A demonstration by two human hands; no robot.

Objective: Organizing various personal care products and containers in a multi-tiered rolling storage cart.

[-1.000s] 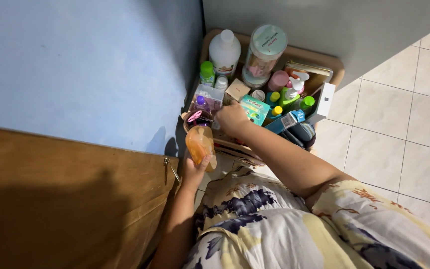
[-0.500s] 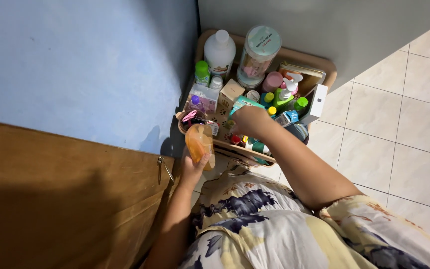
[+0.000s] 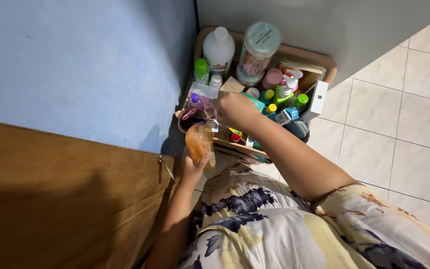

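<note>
Head view: looking down into a room corner, tray (image 3: 330,64) of toiletries on the floor.
Left hand (image 3: 193,169): clenched round base of orange bottle (image 3: 199,143), held upright, just in front of tray's near edge. Grip low on the body, likely to keep the top free.
Orange bottle: off the tray, in the air beside blue wall (image 3: 75,65) and above wooden door (image 3: 65,199).
Right hand (image 3: 232,107): reaching into the tray's left-middle, fingers curled down among small items; cannot tell whether grasping anything, fingertips hidden by the knuckles.
Near right hand: purple-capped bottle (image 3: 193,99), teal box (image 3: 255,102), small beige box (image 3: 231,85).
Tray back row: white bottle (image 3: 218,47) and clear jar (image 3: 258,50), tall things against grey wall (image 3: 324,25), so short ones stay reachable in front.
Tray middle: green-capped bottle (image 3: 201,69), pink tub (image 3: 272,78), pump bottle (image 3: 285,89), packed tight and upright.
Tray right: white box (image 3: 317,102) standing on edge, leaning at the rim, likely no flat room left.
Floor (image 3: 404,129): pale tiles, sunlit.
Body: patterned garment (image 3: 274,224) fills lower frame.
</note>
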